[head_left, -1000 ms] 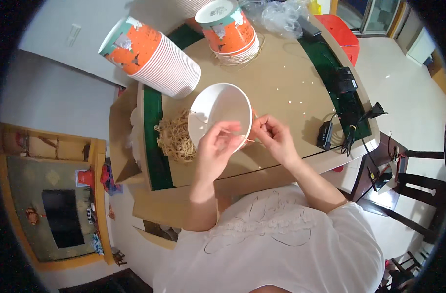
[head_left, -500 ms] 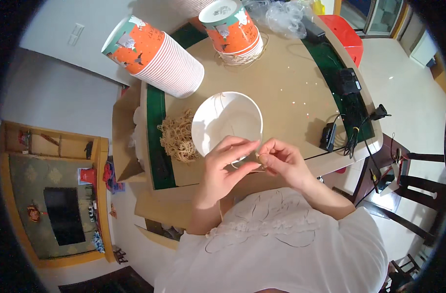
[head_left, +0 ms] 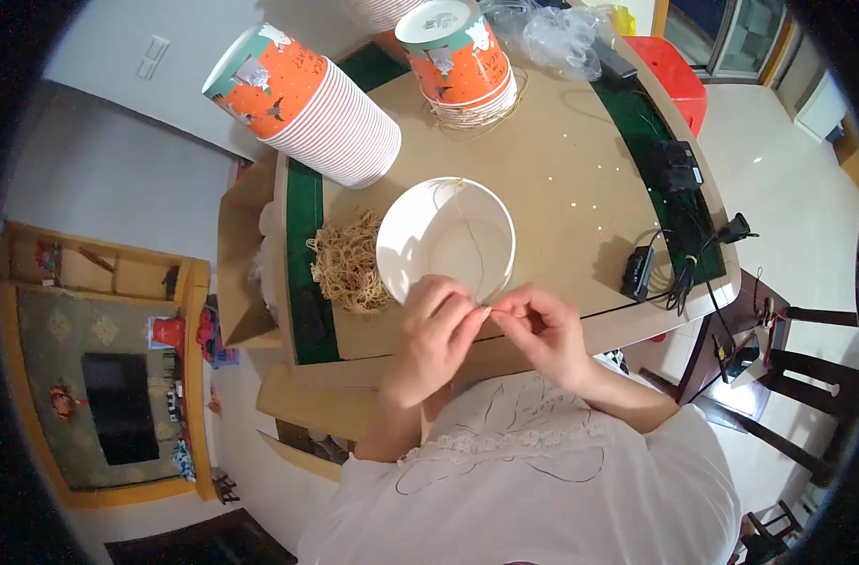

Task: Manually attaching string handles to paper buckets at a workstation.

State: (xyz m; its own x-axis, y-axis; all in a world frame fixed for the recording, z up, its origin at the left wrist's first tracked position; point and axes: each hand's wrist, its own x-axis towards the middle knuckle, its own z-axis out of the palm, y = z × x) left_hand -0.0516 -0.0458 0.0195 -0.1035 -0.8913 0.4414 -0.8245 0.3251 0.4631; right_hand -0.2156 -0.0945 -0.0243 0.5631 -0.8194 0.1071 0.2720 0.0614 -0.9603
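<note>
A white paper bucket [head_left: 406,231] stands on the table in front of me, its open mouth facing up. A thin tan string [head_left: 473,240] runs from the bucket's far rim across the opening to its near side. There my left hand [head_left: 432,334] and my right hand [head_left: 547,337] meet, thumbs and forefingers pinched closed on the string's near end. The exact shape of the string between the fingertips is too small to make out. Left of the bucket lies a tangled pile of tan strings [head_left: 351,268], touching or very close to its wall.
A tall stack of orange-and-white buckets [head_left: 340,122] leans at the back left. Another bucket stack [head_left: 459,71], with strings around its base, stands farther back. Black adapters and cables [head_left: 679,273] lie along the right edge. Clear plastic bags [head_left: 556,42] and a red stool [head_left: 669,80] are beyond.
My left hand's fingers, spread before, have closed and come together with my right hand's fingertips at the near rim. The string now shows as a longer line across the bucket's mouth.
</note>
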